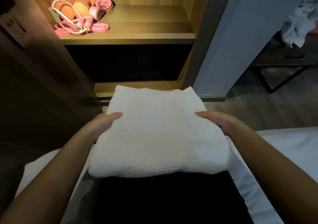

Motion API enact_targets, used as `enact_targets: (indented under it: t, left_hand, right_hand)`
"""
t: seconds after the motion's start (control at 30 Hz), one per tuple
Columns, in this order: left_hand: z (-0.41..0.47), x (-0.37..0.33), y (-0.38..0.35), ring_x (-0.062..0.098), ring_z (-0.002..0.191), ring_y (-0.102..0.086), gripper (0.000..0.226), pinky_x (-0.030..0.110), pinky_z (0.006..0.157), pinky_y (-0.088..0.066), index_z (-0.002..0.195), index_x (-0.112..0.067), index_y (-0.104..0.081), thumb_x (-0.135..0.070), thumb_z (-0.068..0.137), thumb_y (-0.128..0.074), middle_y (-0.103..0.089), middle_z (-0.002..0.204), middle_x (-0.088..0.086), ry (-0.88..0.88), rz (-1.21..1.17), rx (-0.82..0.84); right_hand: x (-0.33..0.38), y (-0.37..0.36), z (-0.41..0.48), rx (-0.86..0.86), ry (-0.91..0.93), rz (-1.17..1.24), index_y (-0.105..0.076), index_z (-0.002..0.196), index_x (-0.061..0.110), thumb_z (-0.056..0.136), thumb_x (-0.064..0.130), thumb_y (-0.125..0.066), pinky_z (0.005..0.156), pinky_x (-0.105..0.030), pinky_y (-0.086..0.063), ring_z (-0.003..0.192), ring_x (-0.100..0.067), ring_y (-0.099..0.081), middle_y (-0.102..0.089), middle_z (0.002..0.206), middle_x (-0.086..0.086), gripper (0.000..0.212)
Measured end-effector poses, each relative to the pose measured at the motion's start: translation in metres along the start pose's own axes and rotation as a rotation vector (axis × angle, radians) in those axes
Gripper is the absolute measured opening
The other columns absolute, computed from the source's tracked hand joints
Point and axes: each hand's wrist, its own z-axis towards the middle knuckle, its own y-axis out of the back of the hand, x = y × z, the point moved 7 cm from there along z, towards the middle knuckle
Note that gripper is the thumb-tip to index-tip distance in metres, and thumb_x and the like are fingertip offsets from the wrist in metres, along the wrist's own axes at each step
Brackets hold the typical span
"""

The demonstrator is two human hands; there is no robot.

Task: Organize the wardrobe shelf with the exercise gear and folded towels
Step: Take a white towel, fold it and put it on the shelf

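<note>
At centre frame the left hand (103, 123) and right hand (219, 121) pinch the folded white towel (158, 134), thumbs on top, fingers hidden underneath; wardrobe shelf (146, 22) above.

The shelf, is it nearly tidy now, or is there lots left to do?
Partly. Done: the dumbbells, skipping rope and pink bands lie together at the left of the lit shelf. In hand: the left hand and right hand hold a folded white towel by its sides, not on the shelf yet. Left: set it on the bare right part of the shelf. Whether more towels wait, I cannot tell.
</note>
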Motion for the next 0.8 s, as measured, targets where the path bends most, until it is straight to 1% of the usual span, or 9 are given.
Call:
enact_targets:
  t: [0.07, 0.13, 0.2, 0.33, 0.4, 0.5, 0.63, 0.73, 0.8]
  left_hand:
    - [0.001, 0.010, -0.003, 0.032, 0.098, -0.064, 0.043, 0.047, 0.093, -0.049, 0.115, -0.008, -0.061, -0.038, 0.085, -0.068, -0.067, 0.107, 0.013, 0.043, 0.010, 0.042]
    - [-0.002, 0.021, -0.003, 0.034, 0.104, -0.065, 0.049, 0.050, 0.096, -0.048, 0.118, -0.011, -0.062, -0.040, 0.079, -0.070, -0.069, 0.112, 0.014, 0.101, 0.020, 0.091]
    - [0.003, 0.016, 0.000, 0.034, 0.105, -0.065, 0.052, 0.051, 0.098, -0.047, 0.117, -0.013, -0.063, -0.045, 0.077, -0.070, -0.070, 0.112, 0.013, 0.101, 0.032, 0.121]
    - [0.034, -0.027, 0.007, 0.030, 0.103, -0.065, 0.053, 0.049, 0.102, -0.044, 0.116, -0.015, -0.063, -0.057, 0.082, -0.065, -0.069, 0.111, 0.010, 0.051, 0.033, 0.000]
    - [0.052, -0.045, 0.006, 0.026, 0.103, -0.064, 0.060, 0.044, 0.103, -0.043, 0.118, -0.014, -0.062, -0.062, 0.081, -0.064, -0.067, 0.113, 0.007, 0.042, 0.015, -0.049]
    - [0.071, -0.066, -0.002, 0.015, 0.083, -0.061, 0.055, 0.034, 0.088, -0.042, 0.120, -0.012, -0.059, -0.054, 0.085, -0.065, -0.062, 0.108, -0.003, 0.013, -0.013, -0.070]
    - [0.086, -0.070, -0.001, 0.025, 0.083, -0.058, 0.055, 0.040, 0.081, -0.044, 0.129, -0.003, -0.052, -0.040, 0.090, -0.065, -0.059, 0.109, 0.011, 0.055, 0.021, -0.131]
    - [0.092, -0.058, -0.003, 0.030, 0.101, -0.058, 0.057, 0.042, 0.089, -0.045, 0.134, -0.007, -0.049, -0.044, 0.092, -0.061, -0.059, 0.118, 0.014, 0.123, 0.078, -0.127]
    - [0.093, -0.057, -0.005, 0.032, 0.111, -0.056, 0.061, 0.041, 0.084, -0.044, 0.140, -0.012, -0.044, -0.046, 0.092, -0.059, -0.056, 0.129, 0.013, 0.108, 0.166, -0.176]
  right_hand:
    - [-0.011, -0.001, -0.003, 0.021, -0.035, -0.041, -0.061, 0.107, 0.008, 0.054, 0.045, -0.088, 0.086, -0.043, -0.052, 0.095, -0.029, -0.065, -0.069, 0.100, -0.013, 0.070]
    - [-0.023, 0.001, -0.008, 0.084, -0.082, -0.048, -0.061, 0.106, 0.008, 0.047, 0.045, -0.091, 0.067, -0.036, -0.054, 0.084, -0.026, -0.068, -0.071, 0.092, -0.013, 0.076]
    - [-0.020, 0.005, -0.004, 0.126, -0.075, -0.075, -0.060, 0.118, 0.010, 0.053, 0.052, -0.085, 0.069, -0.036, -0.055, 0.094, -0.028, -0.069, -0.072, 0.105, -0.013, 0.082]
    - [0.023, 0.016, 0.030, -0.054, -0.028, 0.025, -0.061, 0.116, 0.011, 0.085, 0.047, -0.065, 0.074, -0.037, -0.055, 0.096, -0.028, -0.068, -0.071, 0.106, -0.011, 0.048]
    - [0.045, 0.014, 0.046, -0.119, -0.036, 0.055, -0.063, 0.115, 0.012, 0.087, 0.044, -0.066, 0.078, -0.037, -0.055, 0.094, -0.027, -0.069, -0.072, 0.104, -0.009, 0.043]
    - [0.062, 0.008, 0.064, -0.151, -0.072, 0.087, -0.061, 0.117, 0.013, 0.085, 0.041, -0.071, 0.074, -0.038, -0.054, 0.093, -0.027, -0.068, -0.071, 0.105, -0.009, 0.043]
    - [0.071, 0.014, 0.073, -0.182, -0.050, 0.074, -0.057, 0.118, 0.017, 0.086, 0.033, -0.071, 0.088, -0.047, -0.053, 0.098, -0.030, -0.065, -0.067, 0.110, -0.010, 0.038]
    - [0.059, 0.017, 0.074, -0.165, -0.077, -0.045, -0.060, 0.110, 0.019, 0.089, 0.035, -0.068, 0.068, -0.039, -0.055, 0.089, -0.026, -0.067, -0.068, 0.101, -0.007, 0.028]
    - [0.049, 0.016, 0.074, -0.170, -0.099, -0.160, -0.062, 0.107, 0.021, 0.089, 0.041, -0.067, 0.059, -0.033, -0.050, 0.086, -0.023, -0.066, -0.067, 0.099, -0.004, 0.027]
